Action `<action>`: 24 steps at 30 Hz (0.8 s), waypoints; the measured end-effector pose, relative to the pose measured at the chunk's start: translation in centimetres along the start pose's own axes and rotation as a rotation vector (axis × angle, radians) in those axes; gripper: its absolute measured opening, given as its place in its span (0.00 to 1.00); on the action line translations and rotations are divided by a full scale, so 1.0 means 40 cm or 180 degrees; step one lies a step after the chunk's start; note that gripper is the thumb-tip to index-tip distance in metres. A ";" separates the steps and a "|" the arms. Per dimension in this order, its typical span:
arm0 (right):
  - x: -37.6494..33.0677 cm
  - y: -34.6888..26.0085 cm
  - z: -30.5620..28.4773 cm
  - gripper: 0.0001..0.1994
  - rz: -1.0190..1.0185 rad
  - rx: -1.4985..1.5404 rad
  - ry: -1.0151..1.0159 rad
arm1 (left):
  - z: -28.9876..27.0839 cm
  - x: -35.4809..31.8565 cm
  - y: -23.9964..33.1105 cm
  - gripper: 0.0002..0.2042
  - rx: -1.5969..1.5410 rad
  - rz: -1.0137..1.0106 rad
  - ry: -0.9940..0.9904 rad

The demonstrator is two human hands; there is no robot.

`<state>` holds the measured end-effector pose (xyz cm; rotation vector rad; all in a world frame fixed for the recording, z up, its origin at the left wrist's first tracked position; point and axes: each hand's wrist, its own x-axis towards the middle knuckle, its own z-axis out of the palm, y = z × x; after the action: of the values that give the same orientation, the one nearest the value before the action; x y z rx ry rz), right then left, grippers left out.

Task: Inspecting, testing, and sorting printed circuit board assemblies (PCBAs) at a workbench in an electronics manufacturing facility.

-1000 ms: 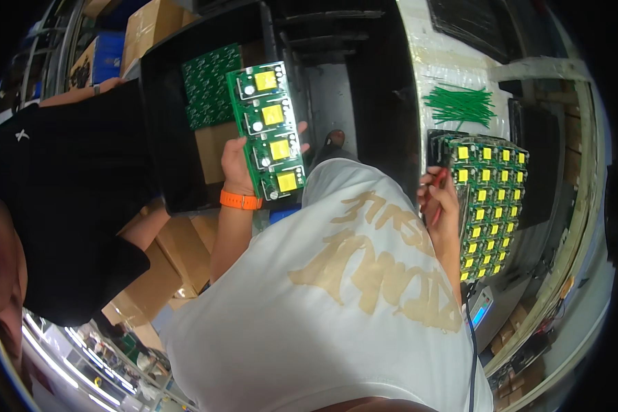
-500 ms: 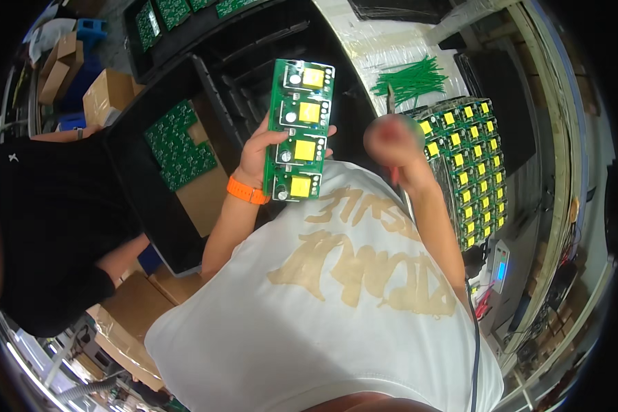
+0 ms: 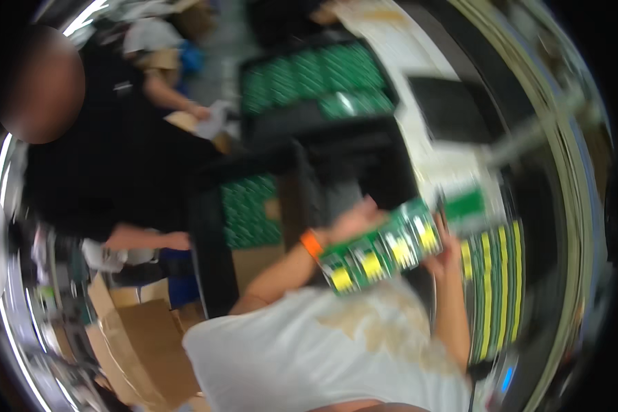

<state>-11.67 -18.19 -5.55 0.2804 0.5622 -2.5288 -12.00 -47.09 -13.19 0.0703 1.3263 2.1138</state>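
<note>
A green circuit board with a row of yellow components is held at a slant in front of my white shirt. My left hand, with an orange band at its wrist, is at the board's far edge, its fingers partly behind it and blurred. My right hand is at the board's right end, touching or overlapping it. A thin dark tool tip, seemingly of pliers, sticks up from the right hand; motion blur hides its handles.
Rows of yellow-topped boards stand on the right by a green bundle. Black bins hold bare green boards. A co-worker in black stands left, near a cardboard box.
The board has turned from upright to slanted and moved right and toward me. My right hand has come down to its end. The whole view has swung and blurred.
</note>
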 end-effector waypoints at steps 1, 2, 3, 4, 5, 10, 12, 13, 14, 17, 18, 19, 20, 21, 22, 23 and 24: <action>-0.018 0.000 0.027 0.41 0.0232 -0.0321 0.0307 | 0.063 -0.010 0.038 0.25 -0.0410 0.0021 -0.0218; -0.016 0.008 -0.083 0.44 -0.0087 -0.1017 -0.0125 | 0.130 -0.017 0.077 0.28 -0.1728 -0.0081 -0.1382; -0.063 0.006 0.035 0.45 0.0160 -0.0852 0.0038 | 0.156 -0.031 0.085 0.31 -0.1726 -0.0302 -0.1407; -0.048 -0.003 -0.028 0.45 0.0290 -0.0766 -0.0172 | 0.168 -0.040 0.086 0.35 -0.1736 -0.0530 -0.1432; -0.054 0.001 0.015 0.43 0.0282 -0.0778 -0.0101 | 0.154 -0.019 0.044 0.35 -0.1910 -0.0361 -0.1679; -0.059 0.002 0.029 0.40 0.0148 -0.0393 -0.0250 | 0.240 -0.110 0.160 0.35 -0.2026 -0.0436 -0.1088; -0.064 0.000 0.034 0.39 -0.0073 -0.0577 -0.0234 | 0.221 -0.096 0.146 0.31 -0.2471 -0.0175 -0.2710; -0.061 0.001 0.037 0.38 -0.0314 -0.0735 -0.0197 | 0.216 -0.087 0.115 0.31 -0.2474 -0.0173 -0.2700; -0.052 0.005 0.041 0.37 -0.0546 -0.0893 -0.0168 | 0.219 -0.085 0.073 0.29 -0.2000 0.0092 -0.1887; -0.025 -0.007 0.057 0.36 -0.0683 -0.0952 -0.0453 | 0.313 -0.094 0.041 0.30 -0.0762 0.1356 -0.0438; -0.020 -0.017 0.064 0.36 -0.0575 -0.0874 -0.0768 | 0.325 -0.086 0.041 0.30 -0.0783 0.1369 -0.0404; -0.014 -0.026 0.074 0.36 -0.0470 -0.0792 -0.1073 | 0.332 -0.064 0.044 0.28 -0.0618 0.1744 -0.0103; -0.009 -0.031 0.087 0.36 -0.0371 -0.0706 -0.1370 | 0.338 -0.046 0.051 0.25 -0.0449 0.2108 0.0196; -0.014 -0.023 0.100 0.35 -0.0432 -0.0905 -0.0775 | 0.371 -0.037 0.080 0.23 -0.1077 0.2264 0.0320; -0.019 -0.008 0.120 0.35 -0.0474 -0.1120 -0.0185 | 0.395 -0.036 0.112 0.20 -0.1715 0.2428 0.0460; -0.019 0.003 0.139 0.35 -0.0418 -0.1143 -0.0118 | 0.385 -0.036 0.127 0.20 -0.1789 0.2401 0.0509; -0.006 0.016 0.162 0.33 -0.0590 -0.1340 -0.0087 | 0.362 -0.034 0.151 0.19 -0.1967 0.2541 0.0576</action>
<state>-11.67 -21.46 0.11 0.0391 1.1308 -2.5024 -8.56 -38.10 -0.70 0.1722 0.7184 3.1897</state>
